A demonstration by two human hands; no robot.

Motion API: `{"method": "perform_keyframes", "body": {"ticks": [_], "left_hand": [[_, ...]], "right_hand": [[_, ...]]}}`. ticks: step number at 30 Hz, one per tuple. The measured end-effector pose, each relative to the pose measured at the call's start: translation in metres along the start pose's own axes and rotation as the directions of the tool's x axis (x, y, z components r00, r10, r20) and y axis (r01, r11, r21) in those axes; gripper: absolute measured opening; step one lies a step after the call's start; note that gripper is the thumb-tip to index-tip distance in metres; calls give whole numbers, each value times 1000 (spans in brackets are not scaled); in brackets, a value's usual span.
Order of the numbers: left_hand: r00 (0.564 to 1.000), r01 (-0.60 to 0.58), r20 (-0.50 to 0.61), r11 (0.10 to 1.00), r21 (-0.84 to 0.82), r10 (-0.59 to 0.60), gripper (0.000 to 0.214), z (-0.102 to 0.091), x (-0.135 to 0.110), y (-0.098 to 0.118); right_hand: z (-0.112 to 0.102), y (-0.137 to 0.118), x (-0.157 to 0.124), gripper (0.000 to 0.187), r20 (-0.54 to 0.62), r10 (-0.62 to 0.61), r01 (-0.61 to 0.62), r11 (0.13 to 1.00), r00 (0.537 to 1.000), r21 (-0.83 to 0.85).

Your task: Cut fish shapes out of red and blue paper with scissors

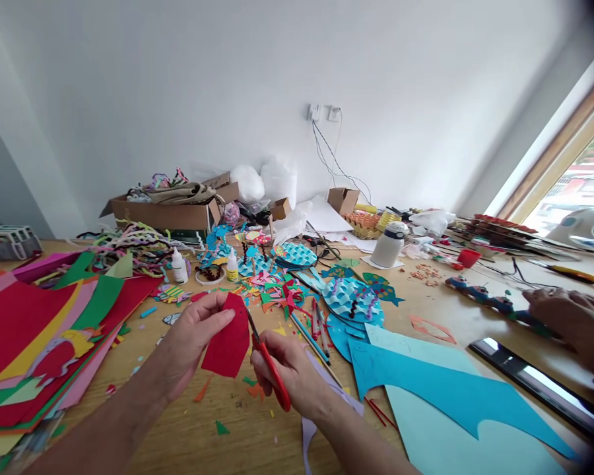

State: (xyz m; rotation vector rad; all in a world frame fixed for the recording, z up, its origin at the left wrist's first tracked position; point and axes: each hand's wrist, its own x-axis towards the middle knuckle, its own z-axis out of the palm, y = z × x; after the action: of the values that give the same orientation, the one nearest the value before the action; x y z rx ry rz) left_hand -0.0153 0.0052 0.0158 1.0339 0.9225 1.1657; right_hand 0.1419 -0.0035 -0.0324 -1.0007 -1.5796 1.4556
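While my left fingers [222, 322] pinch the red paper [229, 351], my right fingers [276, 344] clasp the scissors [273, 373] at its edge; trimming looks begun but unfinished.

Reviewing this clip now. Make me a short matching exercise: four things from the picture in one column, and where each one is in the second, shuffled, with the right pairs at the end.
Things:
1. Scissors
2. Red paper
3. Red cup
4. Sockets

Places:
A. On the wall
B. In the right hand
C. Right of the flask
D. In the left hand

Pairs: 1-B, 2-D, 3-C, 4-A
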Motion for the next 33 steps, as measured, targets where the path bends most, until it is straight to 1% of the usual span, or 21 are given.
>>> {"method": "perform_keyframes", "body": {"ticks": [4,9,15,18,21,27,33], "left_hand": [[1000,-15,-5,999,52,15,14,1,-1,-1],[998,-28,-61,993,114,35,17,3,-2,-3],[993,-18,-111,996,90,28,21,4,-3,-1],[994,-25,-103,995,93,35,21,5,-4,-1],[995,-31,-90,994,109,41,20,6,-5,-2],[993,-52,-99,991,123,64,20,6,-4,-3],[995,-32,-90,994,108,42,17,6,-3,-5]], "right_hand": [[0,-2,-1,21,-1,17,-17,1000,1000,14],[1,-6,-3,24,6,34,-34,999,999,-10],[0,-5,-1,27,1,25,-25,998,1000,50],[0,-4,-1,27,3,40,-40,998,999,41],[1,-3,-2,31,10,49,-50,998,999,25],[1,-4,-3,33,4,31,-31,999,1000,-15],[2,-6,-3,34,-10,23,-23,1000,1000,-13]]}}
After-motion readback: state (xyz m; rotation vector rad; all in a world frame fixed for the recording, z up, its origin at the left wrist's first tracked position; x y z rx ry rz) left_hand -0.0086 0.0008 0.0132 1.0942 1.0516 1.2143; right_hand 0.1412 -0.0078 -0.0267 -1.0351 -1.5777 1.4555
